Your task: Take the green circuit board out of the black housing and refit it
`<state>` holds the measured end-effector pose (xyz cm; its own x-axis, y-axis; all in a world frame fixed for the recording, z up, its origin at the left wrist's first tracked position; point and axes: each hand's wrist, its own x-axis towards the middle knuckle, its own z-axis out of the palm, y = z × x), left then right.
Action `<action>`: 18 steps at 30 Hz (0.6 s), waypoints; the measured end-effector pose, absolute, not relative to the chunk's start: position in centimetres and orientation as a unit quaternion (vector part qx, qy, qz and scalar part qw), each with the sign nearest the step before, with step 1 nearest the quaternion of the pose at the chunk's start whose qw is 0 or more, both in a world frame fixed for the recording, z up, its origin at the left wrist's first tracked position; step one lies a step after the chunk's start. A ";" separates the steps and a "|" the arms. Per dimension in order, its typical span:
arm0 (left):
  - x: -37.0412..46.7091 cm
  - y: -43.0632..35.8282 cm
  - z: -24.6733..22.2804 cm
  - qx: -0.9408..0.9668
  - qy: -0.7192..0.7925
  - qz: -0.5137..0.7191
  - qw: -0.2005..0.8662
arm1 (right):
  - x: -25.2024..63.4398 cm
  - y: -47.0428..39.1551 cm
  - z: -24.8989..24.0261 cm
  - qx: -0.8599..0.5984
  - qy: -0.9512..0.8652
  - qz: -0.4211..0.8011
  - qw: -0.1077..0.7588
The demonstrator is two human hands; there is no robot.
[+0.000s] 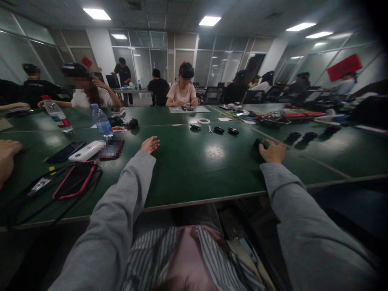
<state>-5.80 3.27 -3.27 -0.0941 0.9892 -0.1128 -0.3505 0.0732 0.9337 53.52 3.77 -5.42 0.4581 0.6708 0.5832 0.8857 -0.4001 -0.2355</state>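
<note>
My left hand rests at the table's left-middle part, fingers stretched out and nothing in them. Farther right, my right hand is closed round a small dark boxy object, whose kind I cannot make out. It sits at the tabletop. Between and beyond my hands lie a few small black oblong pieces, a small pale metal piece and a white ring. More dark lumpy pieces stand to the right of my right hand.
Left on the green table are two water bottles, phones, a white device and a pink-edged case on a black cord. Another person's hand is at far left. Wires and a tray lie right-back; people sit opposite.
</note>
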 end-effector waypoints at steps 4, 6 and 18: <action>-5.9 3.1 -3.1 0.341 0.457 0.586 0.576 | 53.4 4.0 -5.5 -0.810 -0.487 -0.147 0.291; -6.0 3.0 -3.0 0.339 0.457 0.587 0.576 | 52.6 4.2 -5.3 -0.806 -0.499 -0.149 0.281; -3.6 1.8 -1.4 0.350 0.441 0.572 0.596 | 31.2 5.5 -2.3 -0.670 -0.611 -0.137 0.398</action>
